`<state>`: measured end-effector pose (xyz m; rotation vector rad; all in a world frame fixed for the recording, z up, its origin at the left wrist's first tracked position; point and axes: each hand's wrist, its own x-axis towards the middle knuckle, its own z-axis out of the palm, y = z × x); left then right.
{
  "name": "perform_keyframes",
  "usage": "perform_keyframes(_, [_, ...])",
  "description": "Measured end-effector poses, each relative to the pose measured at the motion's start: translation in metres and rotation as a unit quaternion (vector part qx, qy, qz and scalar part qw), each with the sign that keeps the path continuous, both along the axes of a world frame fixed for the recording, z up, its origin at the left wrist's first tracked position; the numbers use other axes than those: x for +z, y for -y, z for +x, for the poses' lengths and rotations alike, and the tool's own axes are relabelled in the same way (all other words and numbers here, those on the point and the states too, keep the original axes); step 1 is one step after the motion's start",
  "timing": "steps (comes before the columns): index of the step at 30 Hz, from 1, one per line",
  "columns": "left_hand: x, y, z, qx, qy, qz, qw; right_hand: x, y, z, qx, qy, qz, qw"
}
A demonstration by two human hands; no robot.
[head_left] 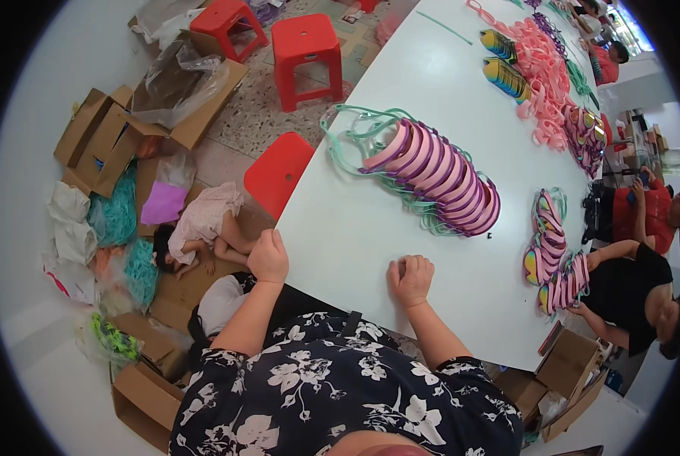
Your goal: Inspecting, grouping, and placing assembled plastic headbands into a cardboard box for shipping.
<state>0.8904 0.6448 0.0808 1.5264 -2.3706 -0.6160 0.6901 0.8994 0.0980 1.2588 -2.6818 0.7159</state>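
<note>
My left hand (268, 257) is closed in a loose fist at the left edge of the white table (340, 262), with nothing visible in it. On the tabletop rests my right hand (411, 280), its fingers curled in and no object showing. Beyond both hands lies a nested row of pink curved pieces (439, 171) with purple edging, shaped like goggles or visors. Green straps (347, 148) trail from its far left end. Neither hand touches the row; my right hand is the nearer one.
Right of the row lie smaller pink-purple bundles (545, 239), where a person in black (632, 285) handles one. Pink straps (541, 68) heap at the far end. Red stools (306, 61), a child (207, 224) lying on cardboard and open boxes (101, 144) occupy the left floor.
</note>
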Motion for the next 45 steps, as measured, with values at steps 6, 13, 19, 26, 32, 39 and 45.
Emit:
perform_keyframes(6, [-0.001, 0.002, 0.001, 0.014, 0.041, 0.019, 0.999, -0.004, 0.001, 0.001, 0.007, -0.021, 0.018, 1.0])
perform_keyframes(13, [0.001, 0.002, 0.0, 0.01, 0.019, -0.003, 1.0, -0.011, 0.014, 0.021, 0.023, -0.007, 0.025, 0.999])
perform_keyframes(19, [0.006, 0.004, 0.004, 0.018, -0.006, 0.047, 0.999, -0.006, 0.062, 0.063, 0.121, 0.002, 0.016, 0.993])
perform_keyframes(26, [0.003, 0.006, 0.005, 0.015, -0.03, 0.034, 0.999, -0.019, 0.144, 0.076, 0.163, -0.025, 0.03, 0.986])
perform_keyframes(32, [0.006, 0.007, 0.005, 0.008, -0.041, 0.062, 0.997, -0.014, 0.188, 0.065, 0.139, -0.031, 0.0, 0.99])
perform_keyframes(39, [0.007, 0.007, 0.005, -0.001, -0.053, 0.071, 0.996, -0.004, 0.236, 0.04, 0.164, -0.085, 0.004, 0.983])
perform_keyframes(45, [0.006, 0.007, 0.008, 0.0, -0.06, 0.051, 0.997, -0.003, 0.24, 0.04, 0.209, -0.089, 0.064, 0.972])
